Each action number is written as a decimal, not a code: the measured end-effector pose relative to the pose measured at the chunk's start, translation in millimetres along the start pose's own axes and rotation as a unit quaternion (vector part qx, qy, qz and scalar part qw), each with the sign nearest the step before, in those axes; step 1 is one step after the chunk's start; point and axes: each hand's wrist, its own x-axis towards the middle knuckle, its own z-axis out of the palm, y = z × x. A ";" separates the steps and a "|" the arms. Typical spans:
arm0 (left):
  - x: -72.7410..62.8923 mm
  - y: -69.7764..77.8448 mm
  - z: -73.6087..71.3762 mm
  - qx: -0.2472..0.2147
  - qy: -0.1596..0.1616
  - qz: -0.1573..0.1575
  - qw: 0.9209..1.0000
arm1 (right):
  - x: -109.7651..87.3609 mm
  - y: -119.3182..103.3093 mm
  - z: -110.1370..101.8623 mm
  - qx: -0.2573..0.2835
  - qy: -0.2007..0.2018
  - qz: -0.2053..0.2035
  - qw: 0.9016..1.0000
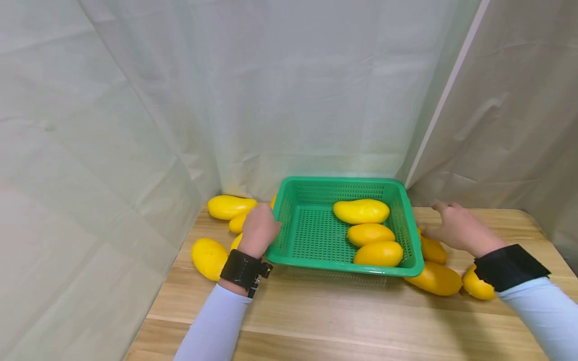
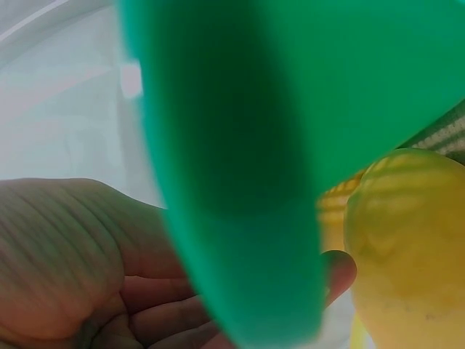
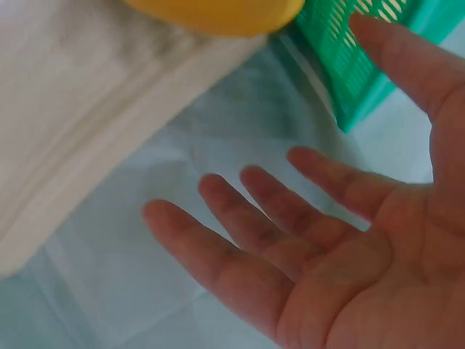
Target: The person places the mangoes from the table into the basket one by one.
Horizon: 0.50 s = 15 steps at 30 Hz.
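A green plastic basket (image 1: 311,265) stands on the table with three yellow mangoes (image 1: 361,211) lying in its right half. My left hand (image 1: 259,230) grips the basket's left rim; in the left wrist view the rim (image 2: 232,218) crosses in front of its fingers, and one fingertip shows beyond it. A mango (image 2: 407,240) lies close to that fingertip. Off the basket's right side, my right hand (image 1: 462,230) hovers over the table with fingers spread. Its palm (image 3: 392,283) holds nothing in the right wrist view, where the basket's corner (image 3: 356,102) is near the thumb.
Several loose mangoes lie left of the basket, one mango (image 1: 209,258) beside my left wrist. More lie to the right, including a mango (image 1: 435,279) against the basket's near corner and another mango (image 1: 478,283) under my right wrist. Pale curtains (image 1: 316,100) hang behind the wooden table (image 1: 325,321).
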 end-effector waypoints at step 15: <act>1.2 0.4 0.4 0.014 -0.007 -0.005 1.000 | 7.4 -1.2 27.3 0.025 -0.064 0.000 0.998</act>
